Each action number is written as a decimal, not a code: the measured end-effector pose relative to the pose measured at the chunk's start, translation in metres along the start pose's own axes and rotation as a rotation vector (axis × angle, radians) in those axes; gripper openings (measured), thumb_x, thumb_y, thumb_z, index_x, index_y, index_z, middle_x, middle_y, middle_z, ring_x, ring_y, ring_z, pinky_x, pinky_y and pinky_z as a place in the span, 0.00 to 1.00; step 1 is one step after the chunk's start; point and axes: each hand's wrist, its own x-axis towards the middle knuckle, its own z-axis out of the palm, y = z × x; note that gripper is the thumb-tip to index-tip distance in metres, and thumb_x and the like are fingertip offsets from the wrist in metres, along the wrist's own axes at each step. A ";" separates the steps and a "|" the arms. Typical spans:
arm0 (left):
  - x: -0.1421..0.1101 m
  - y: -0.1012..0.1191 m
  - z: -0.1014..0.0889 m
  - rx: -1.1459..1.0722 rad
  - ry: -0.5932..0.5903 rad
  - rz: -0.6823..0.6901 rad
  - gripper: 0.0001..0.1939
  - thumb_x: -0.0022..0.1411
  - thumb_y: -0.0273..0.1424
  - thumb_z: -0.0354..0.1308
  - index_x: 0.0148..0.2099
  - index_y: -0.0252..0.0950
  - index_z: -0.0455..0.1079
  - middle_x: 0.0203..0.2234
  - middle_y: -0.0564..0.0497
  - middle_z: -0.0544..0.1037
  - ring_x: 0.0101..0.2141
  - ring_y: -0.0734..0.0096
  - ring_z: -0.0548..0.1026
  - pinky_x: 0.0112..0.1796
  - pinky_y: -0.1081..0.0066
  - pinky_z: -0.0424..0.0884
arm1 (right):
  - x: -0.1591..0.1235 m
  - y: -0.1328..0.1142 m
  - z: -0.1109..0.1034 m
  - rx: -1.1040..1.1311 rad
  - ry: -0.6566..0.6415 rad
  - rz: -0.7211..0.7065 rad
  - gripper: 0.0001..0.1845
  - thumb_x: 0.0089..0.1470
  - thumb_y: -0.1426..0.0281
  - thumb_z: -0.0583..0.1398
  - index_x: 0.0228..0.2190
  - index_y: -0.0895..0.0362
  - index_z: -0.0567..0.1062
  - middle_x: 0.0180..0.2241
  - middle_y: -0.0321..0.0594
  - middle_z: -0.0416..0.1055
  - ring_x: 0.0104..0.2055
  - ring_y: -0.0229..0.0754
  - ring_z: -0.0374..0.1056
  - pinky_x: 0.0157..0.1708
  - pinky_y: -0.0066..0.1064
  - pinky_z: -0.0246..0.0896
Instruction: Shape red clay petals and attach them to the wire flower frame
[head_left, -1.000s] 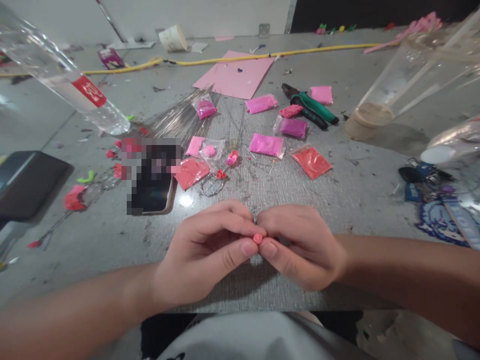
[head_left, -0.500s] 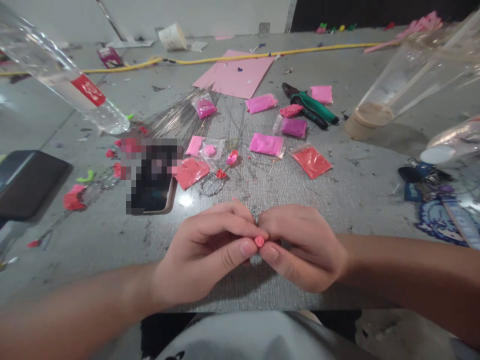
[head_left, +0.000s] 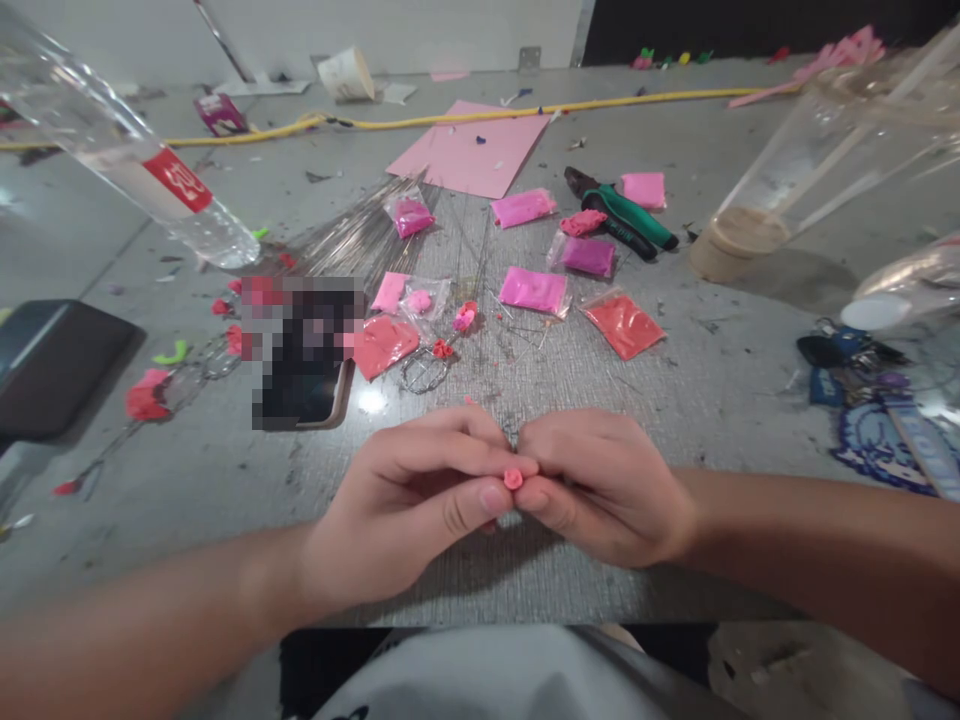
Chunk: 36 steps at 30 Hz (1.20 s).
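A tiny coral-pink clay rose (head_left: 513, 479) sits pinched between my two hands, near the table's front edge. Thumb and index finger of my left hand (head_left: 420, 500) close on it from the left. My right hand (head_left: 607, 485) presses its thumb and curled fingers against it from the right. Whatever lies beneath the rose is hidden by my fingers. Just beyond my hands are a twisted wire ring with a small red clay flower (head_left: 442, 348) and a pink-and-red clay piece (head_left: 465, 317).
Clay packets, such as a red one (head_left: 624, 323) and a magenta one (head_left: 534, 289), lie ahead. Green-handled pliers (head_left: 630, 215), thin metal wires (head_left: 352, 235) and a phone (head_left: 311, 370) are farther around. A water bottle (head_left: 180, 190) stands left, a plastic cup (head_left: 750, 225) right, keys (head_left: 847, 350) nearer.
The clay rose has shifted slightly left and turned a little between my fingertips. My right thumb has moved slightly up and left; my left hand stays almost in place.
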 end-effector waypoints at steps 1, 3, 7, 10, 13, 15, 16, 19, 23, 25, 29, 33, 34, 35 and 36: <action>0.000 0.000 0.000 -0.021 0.001 -0.008 0.12 0.67 0.21 0.62 0.46 0.41 0.83 0.31 0.51 0.72 0.29 0.78 0.73 0.29 0.76 0.75 | 0.000 0.000 0.000 0.000 0.008 0.003 0.18 0.71 0.63 0.55 0.30 0.57 0.70 0.23 0.32 0.65 0.25 0.31 0.60 0.27 0.23 0.56; 0.001 -0.001 0.000 -0.053 0.009 -0.015 0.13 0.67 0.21 0.63 0.46 0.42 0.84 0.32 0.52 0.72 0.29 0.79 0.73 0.29 0.77 0.75 | -0.001 0.001 0.001 -0.007 0.017 0.009 0.18 0.71 0.62 0.56 0.29 0.58 0.70 0.23 0.32 0.65 0.25 0.31 0.60 0.27 0.23 0.56; 0.000 -0.003 -0.001 -0.102 0.028 -0.029 0.13 0.67 0.21 0.63 0.47 0.43 0.84 0.33 0.52 0.73 0.29 0.80 0.74 0.29 0.79 0.75 | -0.001 0.001 0.001 -0.035 0.009 0.006 0.18 0.71 0.63 0.56 0.29 0.58 0.69 0.23 0.32 0.63 0.24 0.32 0.58 0.26 0.24 0.56; -0.001 -0.005 -0.001 -0.149 0.031 -0.051 0.11 0.68 0.24 0.62 0.46 0.41 0.83 0.33 0.51 0.73 0.28 0.80 0.75 0.29 0.77 0.76 | 0.000 -0.001 0.000 -0.026 0.003 0.007 0.14 0.70 0.68 0.54 0.31 0.57 0.70 0.23 0.32 0.64 0.24 0.32 0.59 0.26 0.24 0.59; 0.001 -0.003 -0.005 -0.079 0.046 -0.030 0.09 0.69 0.25 0.61 0.45 0.40 0.82 0.32 0.52 0.73 0.26 0.79 0.74 0.28 0.76 0.76 | 0.000 -0.004 -0.003 -0.018 0.019 0.009 0.08 0.67 0.72 0.55 0.37 0.58 0.73 0.26 0.34 0.70 0.26 0.33 0.64 0.27 0.25 0.62; 0.005 -0.001 -0.012 0.106 0.043 0.030 0.09 0.69 0.25 0.61 0.45 0.40 0.81 0.31 0.52 0.74 0.27 0.77 0.74 0.29 0.76 0.75 | -0.001 -0.004 -0.004 -0.054 0.070 0.063 0.07 0.66 0.75 0.56 0.41 0.59 0.74 0.28 0.35 0.73 0.27 0.33 0.67 0.27 0.25 0.64; 0.007 -0.001 -0.017 0.238 0.023 0.078 0.08 0.68 0.25 0.62 0.46 0.40 0.81 0.31 0.51 0.75 0.28 0.76 0.74 0.30 0.76 0.75 | -0.002 -0.003 -0.005 -0.070 0.100 0.110 0.08 0.66 0.76 0.56 0.43 0.59 0.75 0.28 0.34 0.73 0.27 0.32 0.68 0.27 0.25 0.65; 0.014 -0.003 -0.033 0.690 -0.206 0.185 0.08 0.68 0.24 0.61 0.46 0.38 0.80 0.34 0.50 0.78 0.33 0.73 0.77 0.36 0.74 0.75 | -0.004 0.003 -0.006 -0.043 0.184 0.291 0.09 0.67 0.74 0.56 0.45 0.57 0.76 0.27 0.32 0.73 0.26 0.31 0.69 0.26 0.23 0.66; 0.014 -0.011 -0.045 1.046 -0.434 0.166 0.14 0.72 0.25 0.54 0.51 0.40 0.79 0.41 0.46 0.79 0.39 0.66 0.78 0.40 0.69 0.75 | 0.000 0.012 -0.008 0.088 0.306 0.477 0.07 0.68 0.68 0.58 0.42 0.56 0.76 0.25 0.30 0.71 0.21 0.30 0.68 0.19 0.22 0.65; 0.013 -0.013 -0.045 1.127 -0.479 0.163 0.15 0.72 0.26 0.53 0.52 0.41 0.79 0.43 0.45 0.79 0.40 0.64 0.78 0.41 0.67 0.75 | 0.003 0.014 -0.008 0.123 0.340 0.525 0.06 0.67 0.68 0.60 0.40 0.57 0.76 0.24 0.30 0.71 0.20 0.30 0.67 0.18 0.21 0.65; 0.011 -0.011 -0.042 1.171 -0.497 0.159 0.15 0.75 0.30 0.51 0.54 0.40 0.79 0.41 0.44 0.79 0.37 0.66 0.77 0.37 0.69 0.74 | 0.007 0.014 -0.009 0.165 0.361 0.583 0.05 0.64 0.68 0.63 0.37 0.57 0.76 0.23 0.31 0.73 0.19 0.30 0.68 0.16 0.20 0.64; 0.013 -0.007 -0.046 1.157 -0.493 0.137 0.16 0.75 0.32 0.51 0.55 0.42 0.78 0.41 0.45 0.79 0.38 0.66 0.77 0.39 0.69 0.74 | 0.008 0.014 -0.010 0.209 0.356 0.632 0.11 0.62 0.63 0.66 0.33 0.57 0.75 0.22 0.31 0.73 0.18 0.31 0.68 0.15 0.21 0.63; 0.014 -0.006 -0.047 1.149 -0.470 0.131 0.15 0.75 0.32 0.52 0.55 0.42 0.78 0.41 0.45 0.79 0.39 0.65 0.77 0.39 0.68 0.74 | 0.008 0.015 -0.010 0.206 0.351 0.642 0.12 0.63 0.62 0.65 0.32 0.58 0.75 0.22 0.31 0.73 0.18 0.30 0.68 0.15 0.21 0.62; 0.014 -0.005 -0.049 1.143 -0.436 0.127 0.14 0.74 0.32 0.54 0.55 0.41 0.78 0.41 0.45 0.78 0.39 0.65 0.77 0.40 0.68 0.74 | 0.008 0.016 -0.009 0.197 0.346 0.646 0.13 0.64 0.61 0.64 0.32 0.58 0.75 0.22 0.32 0.73 0.18 0.30 0.67 0.15 0.21 0.61; 0.015 -0.005 -0.051 1.145 -0.390 0.128 0.14 0.74 0.31 0.54 0.55 0.40 0.78 0.41 0.45 0.78 0.39 0.65 0.77 0.40 0.67 0.74 | 0.007 0.017 -0.009 0.188 0.344 0.641 0.13 0.65 0.62 0.62 0.34 0.58 0.75 0.24 0.33 0.74 0.19 0.29 0.67 0.16 0.21 0.61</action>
